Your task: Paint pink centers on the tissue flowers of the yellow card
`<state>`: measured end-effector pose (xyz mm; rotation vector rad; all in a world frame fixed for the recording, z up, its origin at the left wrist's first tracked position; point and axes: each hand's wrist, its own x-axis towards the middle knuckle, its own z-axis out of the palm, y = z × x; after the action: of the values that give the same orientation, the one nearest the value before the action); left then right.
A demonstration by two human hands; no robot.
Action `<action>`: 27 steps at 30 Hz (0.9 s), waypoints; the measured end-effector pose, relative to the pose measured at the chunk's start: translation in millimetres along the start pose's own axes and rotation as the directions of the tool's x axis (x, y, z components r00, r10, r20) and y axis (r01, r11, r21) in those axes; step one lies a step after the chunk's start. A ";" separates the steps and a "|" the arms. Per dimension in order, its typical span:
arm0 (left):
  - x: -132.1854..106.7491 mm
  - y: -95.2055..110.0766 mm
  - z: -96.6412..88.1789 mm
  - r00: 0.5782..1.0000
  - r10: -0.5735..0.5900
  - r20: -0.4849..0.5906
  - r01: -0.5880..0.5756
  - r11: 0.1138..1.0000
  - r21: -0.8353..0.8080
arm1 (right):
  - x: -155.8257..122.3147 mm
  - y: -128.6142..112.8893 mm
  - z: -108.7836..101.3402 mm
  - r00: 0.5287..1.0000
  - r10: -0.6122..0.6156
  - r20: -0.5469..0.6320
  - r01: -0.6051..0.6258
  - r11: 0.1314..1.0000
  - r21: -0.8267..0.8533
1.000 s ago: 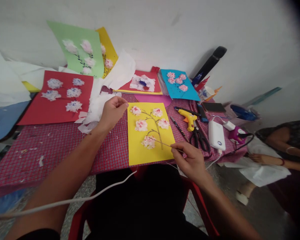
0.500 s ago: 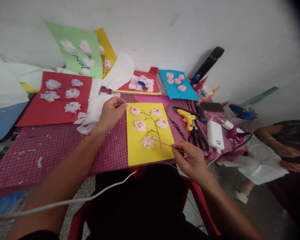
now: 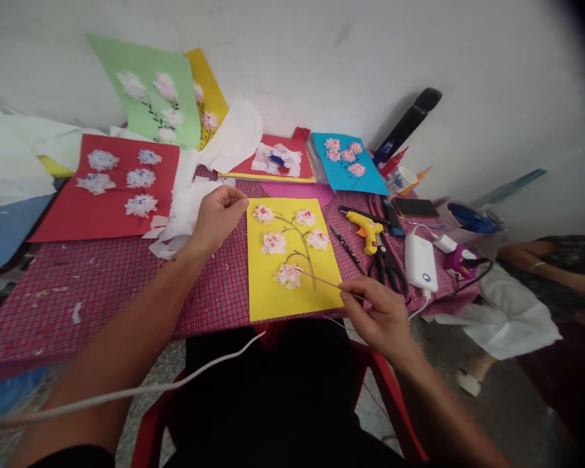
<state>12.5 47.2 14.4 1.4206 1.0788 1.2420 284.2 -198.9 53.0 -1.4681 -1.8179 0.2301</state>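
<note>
White cable (image 3: 127,392) across my left forearm; pulled taut, it could snag arm. Torn tissue (image 3: 185,218) on checked tablecloth (image 3: 102,305), just beside left hand (image 3: 218,218). Left fingers pinched near yellow card (image 3: 268,296), lying flat; can't tell if they hold anything. Right hand (image 3: 377,318) pinches thin stick (image 3: 322,283), tip at lowest tissue flower (image 3: 288,275). Too much pressure could tear flower. Glue gun (image 3: 368,233) and scissors (image 3: 387,270) near right hand; careless swing could knock them.

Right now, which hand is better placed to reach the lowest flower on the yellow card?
Probably the right hand: its thin rod's tip is at that flower, while the left hand sits beside the card's left edge.
</note>
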 end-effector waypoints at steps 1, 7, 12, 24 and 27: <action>0.0 0.0 0.1 1.000 0.001 -0.002 -0.001 1.000 -0.002 | -0.5 -0.3 0.0 1.000 -0.002 0.006 0.002 1.000 0.004; -0.2 -0.4 -0.2 1.000 0.009 -0.006 -0.009 1.000 -0.015 | -2.0 -2.4 3.6 1.000 -0.008 0.014 0.007 1.000 0.021; -0.3 0.3 0.0 1.000 0.003 -0.008 -0.003 1.000 -0.028 | -0.9 -4.6 7.1 0.999 -0.039 0.022 0.039 0.999 0.014; -2.2 4.3 0.8 1.000 0.000 -0.004 0.000 1.000 -0.009 | 0.9 -1.4 7.7 0.999 -0.033 -0.012 0.033 0.999 0.008; -2.8 6.3 1.0 1.000 0.005 -0.010 -0.005 1.000 -0.004 | 2.1 1.0 7.8 0.998 -0.017 -0.058 0.017 1.000 0.003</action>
<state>13.5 43.2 20.1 1.4158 1.0797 1.2558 279.8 -194.2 48.0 -1.4419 -1.7816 0.1804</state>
